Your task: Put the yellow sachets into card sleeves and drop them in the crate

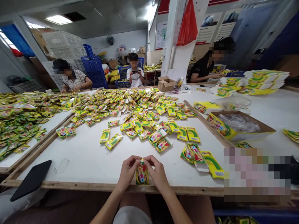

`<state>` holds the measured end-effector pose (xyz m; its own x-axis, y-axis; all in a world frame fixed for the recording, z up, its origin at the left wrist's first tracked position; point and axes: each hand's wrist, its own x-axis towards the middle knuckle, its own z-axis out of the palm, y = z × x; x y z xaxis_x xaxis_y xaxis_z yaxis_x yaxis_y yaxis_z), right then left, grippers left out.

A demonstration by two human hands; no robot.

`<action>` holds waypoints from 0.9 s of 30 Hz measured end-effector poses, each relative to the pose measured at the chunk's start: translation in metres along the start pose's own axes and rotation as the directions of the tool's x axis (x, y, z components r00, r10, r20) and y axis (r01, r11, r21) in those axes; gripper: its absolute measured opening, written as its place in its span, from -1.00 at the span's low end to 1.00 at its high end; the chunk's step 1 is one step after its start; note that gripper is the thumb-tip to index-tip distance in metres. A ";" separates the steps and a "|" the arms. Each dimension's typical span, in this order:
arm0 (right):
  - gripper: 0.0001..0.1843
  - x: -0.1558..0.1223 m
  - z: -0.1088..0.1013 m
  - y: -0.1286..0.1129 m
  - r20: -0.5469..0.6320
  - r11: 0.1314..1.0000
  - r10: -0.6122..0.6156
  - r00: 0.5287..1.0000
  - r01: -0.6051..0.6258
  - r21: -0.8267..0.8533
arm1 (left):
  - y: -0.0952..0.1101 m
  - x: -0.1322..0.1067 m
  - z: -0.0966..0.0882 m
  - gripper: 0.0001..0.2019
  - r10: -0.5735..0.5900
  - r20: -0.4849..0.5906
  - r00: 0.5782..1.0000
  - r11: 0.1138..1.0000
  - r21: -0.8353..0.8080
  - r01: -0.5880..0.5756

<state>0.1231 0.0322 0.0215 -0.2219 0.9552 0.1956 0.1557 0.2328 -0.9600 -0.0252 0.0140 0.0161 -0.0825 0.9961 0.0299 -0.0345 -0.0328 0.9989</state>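
A small yellow printed box [142, 175] with red and green pictures lies upright to me at the table's front edge. My left hand [130, 170] pinches its top left corner between thumb and fingertips. On the other side, my right hand [156, 171] grips the top right corner the same way. The fingertips of both hands nearly meet over a white flap at the top end. Ahead of them lie similar loose boxes [113, 141], some with white flaps open. To the right, an open-flapped yellow box [213, 164] rests beside a few colourful packets [195, 153].
A large heap of boxes and packets [130, 99] spreads across the far table. Wooden strips [207, 124] divide the surface. A carton with clear plastic [240, 124] stands right; a black flat device [31, 180] overhangs the left front edge. Several people sit around the tables.
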 end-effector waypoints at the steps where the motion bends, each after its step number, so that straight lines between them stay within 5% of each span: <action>1: -0.73 -0.002 0.000 0.000 0.006 1.000 0.011 1.000 -0.011 0.026 | 0.000 0.001 -0.001 -0.76 -0.010 0.010 1.000 1.000 -0.011 0.010; 10: -0.65 -0.002 0.003 0.003 0.006 0.995 0.078 0.997 -0.078 0.065 | 0.003 0.008 0.004 -0.79 -0.025 -0.055 0.998 0.995 0.092 0.030; 27: -0.68 -0.005 0.004 0.013 -0.029 0.993 0.081 0.996 -0.078 0.083 | 0.000 0.005 0.011 -0.77 -0.026 -0.095 0.995 1.000 0.005 0.027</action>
<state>0.1224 0.0302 0.0073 -0.1806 0.9758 0.1232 0.0922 0.1415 -0.9856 -0.0150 0.0197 0.0165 -0.1758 0.9844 -0.0001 -0.0313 -0.0055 0.9995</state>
